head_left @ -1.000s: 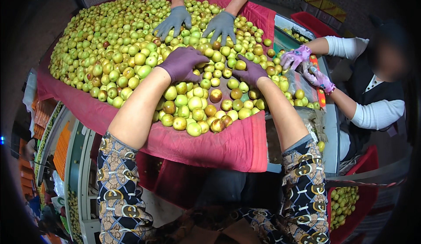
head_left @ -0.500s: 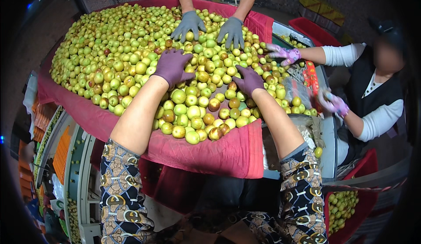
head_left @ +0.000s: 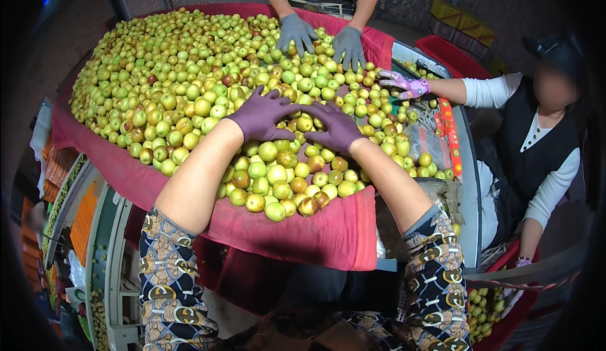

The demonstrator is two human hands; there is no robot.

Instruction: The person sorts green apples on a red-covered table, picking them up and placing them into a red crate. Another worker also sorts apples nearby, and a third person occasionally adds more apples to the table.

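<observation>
A large heap of small green, yellow and brown-flecked round fruit (head_left: 164, 79) covers a table lined with red cloth (head_left: 297, 247). My left hand (head_left: 262, 116) and my right hand (head_left: 332, 127), both in purple gloves, rest on the fruit near the middle, fingers spread and almost meeting at the tips. Fruit lies under and between my fingers; I cannot make out either hand gripping one. Nearer me, a looser cluster of fruit (head_left: 276, 175) lies along the cloth's front edge.
Two grey-gloved hands (head_left: 295, 32) of a co-worker press on the far pile. At right, another person (head_left: 530, 130) has one patterned-gloved hand (head_left: 407, 86) at the fruit, the other down by a red crate of fruit (head_left: 480, 307). Conveyors (head_left: 101, 256) run at left; yellow boxes (head_left: 461, 19) stand behind.
My hands have come closer together. The grey-gloved hands have moved to the right. The person at right has lowered one hand to the red crate.
</observation>
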